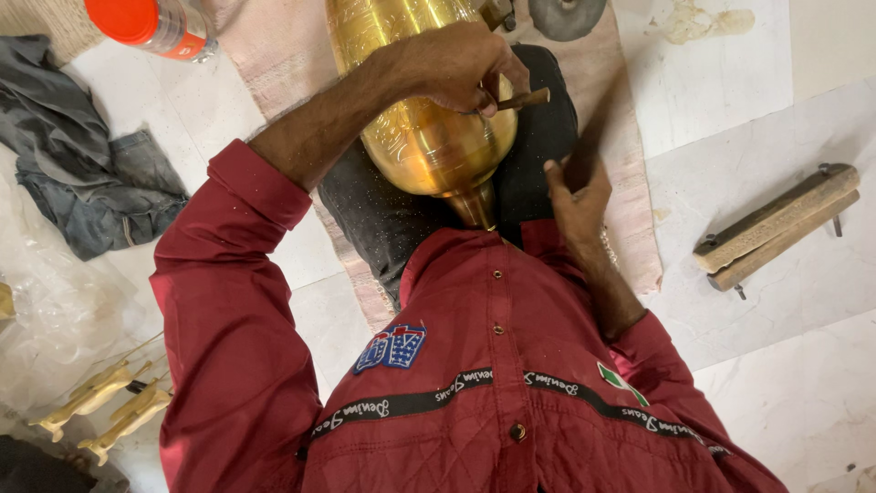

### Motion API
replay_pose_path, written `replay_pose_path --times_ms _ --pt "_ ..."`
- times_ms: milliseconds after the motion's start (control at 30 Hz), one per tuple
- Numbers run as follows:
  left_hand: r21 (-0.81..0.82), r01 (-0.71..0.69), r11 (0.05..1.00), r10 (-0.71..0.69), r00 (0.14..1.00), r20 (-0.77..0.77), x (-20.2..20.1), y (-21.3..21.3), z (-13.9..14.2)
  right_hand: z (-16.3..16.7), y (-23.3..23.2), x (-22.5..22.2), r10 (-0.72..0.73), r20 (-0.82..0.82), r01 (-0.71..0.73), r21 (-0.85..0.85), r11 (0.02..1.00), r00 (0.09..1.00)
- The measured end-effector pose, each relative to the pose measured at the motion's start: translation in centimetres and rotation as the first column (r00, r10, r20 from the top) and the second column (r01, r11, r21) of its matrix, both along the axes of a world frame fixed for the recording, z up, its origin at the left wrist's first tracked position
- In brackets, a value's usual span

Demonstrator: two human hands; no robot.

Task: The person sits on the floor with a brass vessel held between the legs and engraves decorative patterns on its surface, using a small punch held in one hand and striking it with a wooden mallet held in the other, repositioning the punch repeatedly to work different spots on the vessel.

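A large engraved brass vase (429, 137) lies across my lap on dark trousers (383, 215), its narrow neck pointing toward my red jacket (474, 365). My left hand (456, 64) rests on top of the vase and grips a small wooden-handled tool (527, 98), whose handle sticks out to the right. The tool's tip is hidden under my fingers. My right hand (577, 196) lies on the dark trousers just right of the vase's lower body, holding nothing, its thumb raised toward the brass.
A pinkish mat (639, 183) lies under my legs on the pale tiled floor. A wooden clamp block with bolts (776, 228) sits to the right. On the left are an orange-capped bottle (151, 23), crumpled grey cloth (82, 173), clear plastic (46, 301) and pale cast pieces (109, 406).
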State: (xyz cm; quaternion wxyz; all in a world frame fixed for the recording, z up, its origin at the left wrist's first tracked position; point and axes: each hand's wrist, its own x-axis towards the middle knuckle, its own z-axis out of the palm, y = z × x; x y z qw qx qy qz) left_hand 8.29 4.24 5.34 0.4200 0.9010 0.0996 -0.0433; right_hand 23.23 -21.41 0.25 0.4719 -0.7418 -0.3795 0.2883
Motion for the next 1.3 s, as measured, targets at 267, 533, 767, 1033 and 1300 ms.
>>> replay_pose_path --times_ms 267,533,767,1033,1300 --pt "-0.033 0.066 0.997 -0.067 0.998 -0.008 0.1 0.5 0.4 1.5 0.6 -0.8 -0.031 0.125 0.042 -0.086 0.995 0.992" --pt "-0.051 0.098 0.994 -0.100 0.994 -0.038 -0.1 0.5 0.2 0.6 0.2 -0.9 0.013 0.175 -0.002 -0.062 0.998 0.985" --pt "-0.096 0.141 0.985 -0.145 0.989 -0.038 -0.3 1.0 0.5 -0.3 0.0 -1.1 -0.034 0.173 0.024 0.058 0.998 0.984" --pt "-0.094 0.191 0.977 -0.196 0.979 -0.052 -0.1 1.2 0.4 -0.5 -0.1 -1.5 -0.027 0.226 0.016 0.054 0.998 0.974" --pt "-0.093 0.188 0.978 -0.200 0.971 -0.134 0.1 1.1 0.7 -0.3 0.2 -1.4 -0.134 -0.016 0.135 0.187 0.973 0.991"
